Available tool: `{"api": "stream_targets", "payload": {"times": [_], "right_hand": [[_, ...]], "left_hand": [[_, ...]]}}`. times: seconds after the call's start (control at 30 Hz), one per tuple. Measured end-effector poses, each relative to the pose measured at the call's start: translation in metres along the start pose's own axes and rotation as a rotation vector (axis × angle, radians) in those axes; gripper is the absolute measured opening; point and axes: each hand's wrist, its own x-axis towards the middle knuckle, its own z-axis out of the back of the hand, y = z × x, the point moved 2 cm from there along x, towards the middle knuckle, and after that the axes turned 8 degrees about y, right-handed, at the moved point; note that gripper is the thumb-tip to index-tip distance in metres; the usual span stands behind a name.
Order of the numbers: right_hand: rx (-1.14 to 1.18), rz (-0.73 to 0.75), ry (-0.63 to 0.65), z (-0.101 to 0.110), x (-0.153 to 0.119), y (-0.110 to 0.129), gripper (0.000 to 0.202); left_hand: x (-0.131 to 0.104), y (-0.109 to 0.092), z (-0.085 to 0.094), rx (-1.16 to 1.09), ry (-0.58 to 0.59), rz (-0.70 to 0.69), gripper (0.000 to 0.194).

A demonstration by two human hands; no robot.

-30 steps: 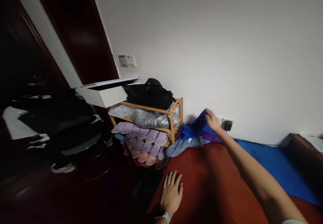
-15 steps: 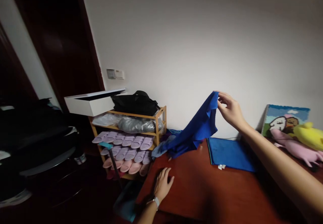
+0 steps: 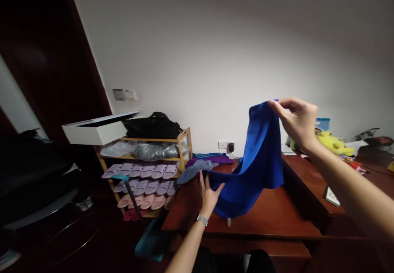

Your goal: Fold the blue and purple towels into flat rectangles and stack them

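My right hand (image 3: 297, 121) pinches the top corner of a blue towel (image 3: 257, 162) and holds it up in the air above a dark red wooden table (image 3: 277, 217). The towel hangs down and trails to the left, where its lower edge meets my left hand (image 3: 209, 193). That hand is raised off the table with fingers spread, touching the towel's lower left corner. A wristwatch sits on my left wrist. Behind the towel, a small heap of purple, grey and blue cloths (image 3: 203, 164) lies at the table's far left corner.
A wooden shoe rack (image 3: 147, 170) with rows of pink slippers stands left of the table, with a black bag (image 3: 152, 127) and a white box (image 3: 95, 129) on top. A yellow plush toy (image 3: 334, 142) lies on a desk at right. A plugged wall socket (image 3: 227, 146) sits behind.
My right hand lifted the blue towel off the heap and carried it up and toward me. My left hand left the tabletop and reached the towel's lower corner. The view swung right.
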Motion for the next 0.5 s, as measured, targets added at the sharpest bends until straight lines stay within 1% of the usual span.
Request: {"api": "stream_targets", "payload": {"times": [0.07, 0.1, 0.17, 0.23, 0.3, 0.37, 0.43, 0.5], "right_hand": [[-0.052, 0.036, -0.037, 0.021, 0.0, 0.001, 0.032], [-0.074, 0.064, -0.052, 0.03, 0.0, 0.002, 0.033], [-0.123, 0.14, -0.071, 0.045, -0.004, 0.004, 0.035], [-0.203, 0.22, -0.075, 0.056, -0.012, 0.003, 0.031], [-0.303, 0.285, -0.078, 0.064, -0.021, -0.002, 0.021], [-0.376, 0.318, -0.108, 0.073, -0.032, -0.01, 0.015], [-0.411, 0.304, -0.146, 0.083, -0.044, -0.021, 0.015], [-0.44, 0.247, -0.193, 0.097, -0.056, -0.032, 0.015]], "left_hand": [[0.011, 0.005, 0.019, 0.053, -0.091, 0.034, 0.073], [0.018, 0.009, 0.028, 0.063, -0.113, 0.051, 0.068], [0.031, 0.02, 0.044, 0.05, -0.097, 0.075, 0.05], [0.041, 0.031, 0.057, 0.014, -0.045, 0.078, 0.034], [0.048, 0.04, 0.069, -0.007, -0.025, 0.071, 0.032], [0.052, 0.047, 0.081, -0.018, -0.039, 0.072, 0.031], [0.055, 0.053, 0.092, -0.044, -0.042, 0.081, 0.026], [0.057, 0.058, 0.104, -0.088, -0.019, 0.091, 0.025]]}}
